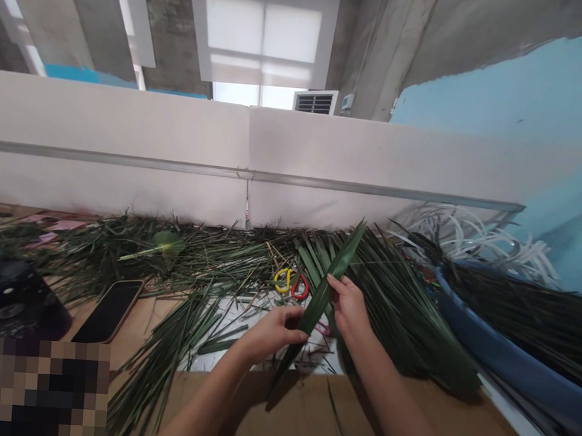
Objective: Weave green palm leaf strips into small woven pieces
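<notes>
A long, pointed green palm leaf strip (317, 305) slants upward to the right above the work surface, held between both hands. My left hand (279, 331) pinches its lower part, thumb laid across the edge. Higher up, my right hand (349, 305) grips the strip's right edge with thumb and fingers. Just behind the leaf lie scissors with one yellow handle (282, 280) and one red handle (300, 287). A pink loop (322, 328) shows partly beneath the right hand. To the right spreads a thick bundle of green leaves (398, 310).
Cut leaf strips (165, 348) lie left of my hands, over a white sheet (218, 361). A phone (110, 312) and a dark container (17, 300) are farther left. At right stands a blue tub (490, 342) of dark strands. White partition panels (325, 148) close off the back.
</notes>
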`<action>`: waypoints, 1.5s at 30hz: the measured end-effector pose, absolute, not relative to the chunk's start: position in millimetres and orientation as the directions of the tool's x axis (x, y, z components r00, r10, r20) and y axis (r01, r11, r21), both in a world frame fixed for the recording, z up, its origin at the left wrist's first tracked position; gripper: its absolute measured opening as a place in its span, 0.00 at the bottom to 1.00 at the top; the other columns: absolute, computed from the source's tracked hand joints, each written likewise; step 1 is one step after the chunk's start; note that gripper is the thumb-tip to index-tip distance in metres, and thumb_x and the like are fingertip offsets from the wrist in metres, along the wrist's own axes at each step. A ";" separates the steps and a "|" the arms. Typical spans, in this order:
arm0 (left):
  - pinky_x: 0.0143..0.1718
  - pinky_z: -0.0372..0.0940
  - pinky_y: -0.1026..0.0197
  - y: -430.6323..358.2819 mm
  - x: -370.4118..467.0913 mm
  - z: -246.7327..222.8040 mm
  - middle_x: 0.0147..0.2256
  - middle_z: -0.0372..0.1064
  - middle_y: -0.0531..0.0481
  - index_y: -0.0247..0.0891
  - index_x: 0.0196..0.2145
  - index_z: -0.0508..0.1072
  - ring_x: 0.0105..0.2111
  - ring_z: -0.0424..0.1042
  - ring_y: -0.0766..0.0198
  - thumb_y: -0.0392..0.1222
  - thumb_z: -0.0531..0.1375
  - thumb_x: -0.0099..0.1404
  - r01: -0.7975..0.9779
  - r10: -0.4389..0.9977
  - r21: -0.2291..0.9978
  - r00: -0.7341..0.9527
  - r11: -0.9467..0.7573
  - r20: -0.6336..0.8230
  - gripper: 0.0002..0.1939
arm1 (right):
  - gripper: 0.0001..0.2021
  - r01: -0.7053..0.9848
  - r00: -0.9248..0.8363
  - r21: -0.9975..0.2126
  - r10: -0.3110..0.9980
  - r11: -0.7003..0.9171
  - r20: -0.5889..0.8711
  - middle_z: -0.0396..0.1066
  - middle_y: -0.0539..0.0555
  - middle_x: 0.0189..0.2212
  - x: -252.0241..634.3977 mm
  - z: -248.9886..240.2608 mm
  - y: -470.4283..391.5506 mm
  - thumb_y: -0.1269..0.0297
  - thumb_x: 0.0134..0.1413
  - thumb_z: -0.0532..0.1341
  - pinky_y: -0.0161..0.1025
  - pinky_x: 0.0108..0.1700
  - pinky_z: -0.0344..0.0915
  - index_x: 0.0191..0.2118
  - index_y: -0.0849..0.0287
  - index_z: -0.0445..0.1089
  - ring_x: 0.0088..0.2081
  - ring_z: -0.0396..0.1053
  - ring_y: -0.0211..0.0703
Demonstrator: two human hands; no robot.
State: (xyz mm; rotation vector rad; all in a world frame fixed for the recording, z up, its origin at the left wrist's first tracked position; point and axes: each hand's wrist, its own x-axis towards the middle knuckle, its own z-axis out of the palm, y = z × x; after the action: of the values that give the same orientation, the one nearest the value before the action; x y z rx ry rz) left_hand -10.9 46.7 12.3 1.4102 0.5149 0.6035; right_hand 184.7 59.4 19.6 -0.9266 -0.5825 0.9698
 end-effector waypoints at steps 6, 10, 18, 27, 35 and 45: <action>0.38 0.58 0.62 45.5 -5.0 9.5 0.32 0.72 0.53 0.36 0.37 0.80 0.32 0.65 0.65 0.35 0.68 0.48 -0.130 0.759 0.985 0.652 0.112 -0.001 0.15 | 0.18 -0.454 0.419 -0.864 0.908 0.217 0.007 0.76 0.46 0.22 180.0 21.0 57.8 0.57 0.28 0.80 0.34 0.27 0.67 0.28 0.55 0.76 0.23 0.69 0.37; 0.37 0.60 0.62 48.6 -3.7 10.2 0.32 0.73 0.53 0.35 0.37 0.79 0.31 0.67 0.65 0.34 0.68 0.45 -0.174 0.832 0.976 0.555 0.128 -0.011 0.18 | 0.18 -0.436 0.291 -0.891 0.957 0.123 -0.010 0.78 0.50 0.24 161.9 18.7 51.3 0.56 0.32 0.79 0.38 0.27 0.68 0.30 0.58 0.78 0.23 0.72 0.42; 0.35 0.61 0.62 54.0 -6.1 0.6 0.29 0.71 0.53 0.36 0.32 0.74 0.30 0.68 0.65 0.35 0.68 0.44 -0.136 0.825 0.984 0.564 0.113 -0.017 0.14 | 0.18 -0.387 0.367 -0.904 0.930 0.184 0.032 0.78 0.48 0.24 170.1 13.8 54.5 0.55 0.33 0.79 0.37 0.29 0.65 0.30 0.57 0.77 0.24 0.71 0.40; 0.33 0.58 0.62 52.1 -9.5 6.2 0.27 0.70 0.53 0.35 0.30 0.76 0.28 0.65 0.66 0.41 0.70 0.46 -0.123 0.823 0.987 0.567 0.102 -0.014 0.13 | 0.18 -0.438 0.398 -0.880 0.917 0.187 -0.003 0.78 0.49 0.24 174.2 11.1 56.8 0.56 0.31 0.79 0.35 0.28 0.64 0.28 0.57 0.76 0.24 0.70 0.38; 0.35 0.60 0.61 52.0 -8.6 7.8 0.27 0.71 0.53 0.35 0.30 0.76 0.28 0.66 0.65 0.40 0.71 0.46 -0.168 0.803 0.979 0.595 0.113 0.009 0.13 | 0.17 -0.486 0.373 -0.856 0.928 0.177 -0.020 0.78 0.49 0.24 171.4 14.0 55.4 0.59 0.31 0.80 0.36 0.28 0.67 0.27 0.57 0.75 0.23 0.71 0.39; 0.34 0.60 0.62 50.3 -10.7 12.1 0.29 0.72 0.52 0.34 0.33 0.77 0.29 0.66 0.66 0.46 0.73 0.48 -0.140 0.819 0.985 0.574 0.098 0.000 0.17 | 0.18 -0.461 0.399 -0.849 0.915 0.257 0.060 0.77 0.47 0.25 171.8 22.0 53.1 0.58 0.33 0.80 0.35 0.30 0.68 0.30 0.57 0.76 0.25 0.71 0.38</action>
State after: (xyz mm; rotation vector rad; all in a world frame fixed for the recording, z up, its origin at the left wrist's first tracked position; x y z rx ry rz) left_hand -10.7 50.3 12.1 1.2826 0.6667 0.7931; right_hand 171.8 53.1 22.0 -0.8626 -0.6339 1.0224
